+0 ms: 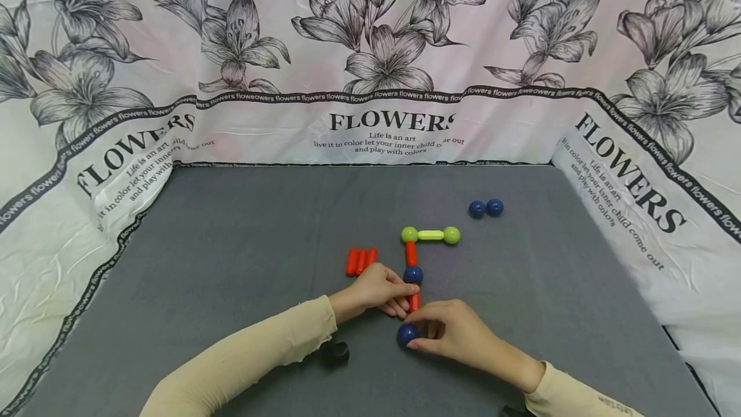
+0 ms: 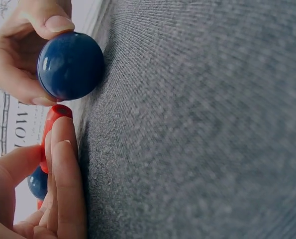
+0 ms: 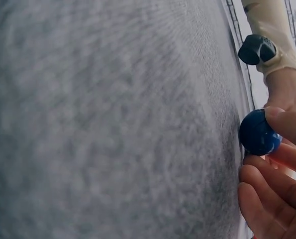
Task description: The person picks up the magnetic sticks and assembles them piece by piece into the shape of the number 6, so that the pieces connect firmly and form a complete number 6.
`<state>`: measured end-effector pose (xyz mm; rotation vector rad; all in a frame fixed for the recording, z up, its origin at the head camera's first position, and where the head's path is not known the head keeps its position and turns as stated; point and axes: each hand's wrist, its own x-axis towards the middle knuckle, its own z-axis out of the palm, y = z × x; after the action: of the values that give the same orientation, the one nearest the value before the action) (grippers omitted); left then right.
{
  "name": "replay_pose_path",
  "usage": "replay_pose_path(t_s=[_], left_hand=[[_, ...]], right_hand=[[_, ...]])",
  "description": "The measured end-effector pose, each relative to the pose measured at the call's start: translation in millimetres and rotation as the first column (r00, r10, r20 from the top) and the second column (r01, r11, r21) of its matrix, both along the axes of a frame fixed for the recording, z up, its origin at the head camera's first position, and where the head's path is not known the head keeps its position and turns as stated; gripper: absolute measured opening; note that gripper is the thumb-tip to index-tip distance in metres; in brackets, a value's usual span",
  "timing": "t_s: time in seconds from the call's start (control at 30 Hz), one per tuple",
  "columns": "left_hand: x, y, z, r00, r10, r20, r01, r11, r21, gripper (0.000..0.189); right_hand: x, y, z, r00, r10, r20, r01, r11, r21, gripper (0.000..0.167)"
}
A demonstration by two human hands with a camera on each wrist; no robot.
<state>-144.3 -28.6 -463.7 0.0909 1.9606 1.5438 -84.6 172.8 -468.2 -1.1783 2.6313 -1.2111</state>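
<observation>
Between thumb and fingers, my left hand (image 1: 376,288) pinches a red rod (image 1: 414,302), the near one of a chain. My right hand (image 1: 460,333) holds a dark blue ball (image 1: 407,336) between thumb and fingertips, just short of that rod's near end. In the left wrist view the held blue ball (image 2: 70,66) is close to the rod's open end; whether they touch I cannot tell. Beyond the rod come another blue ball (image 1: 413,275), a second red rod (image 1: 411,253), a green ball (image 1: 409,234), a light green rod (image 1: 431,235) and a further green ball (image 1: 451,235).
Three loose red rods (image 1: 361,261) lie side by side left of the chain, partly behind my left hand. Two blue balls (image 1: 485,208) sit at the back right. A grey cloth (image 1: 260,230) covers the table, with a flower-printed curtain (image 1: 382,127) around it.
</observation>
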Motion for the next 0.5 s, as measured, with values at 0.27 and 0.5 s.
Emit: replay_pose_path(t_s=[0.27, 0.5], left_hand=[[-0.1, -0.3, -0.4, 1.0, -0.001, 0.006, 0.001, 1.0, 0.008, 0.028], [-0.4, -1.1, -1.0, 1.0, -0.008, 0.006, 0.008, 1.0, 0.014, 0.028]], right_hand=[[-1.0, 4.6, -0.6, 0.999, -0.029, 0.017, 0.029, 1.0, 0.001, 0.027], [-2.7, 7.5, -1.2, 0.998, -0.061, 0.023, 0.06, 0.998, 0.023, 0.026]])
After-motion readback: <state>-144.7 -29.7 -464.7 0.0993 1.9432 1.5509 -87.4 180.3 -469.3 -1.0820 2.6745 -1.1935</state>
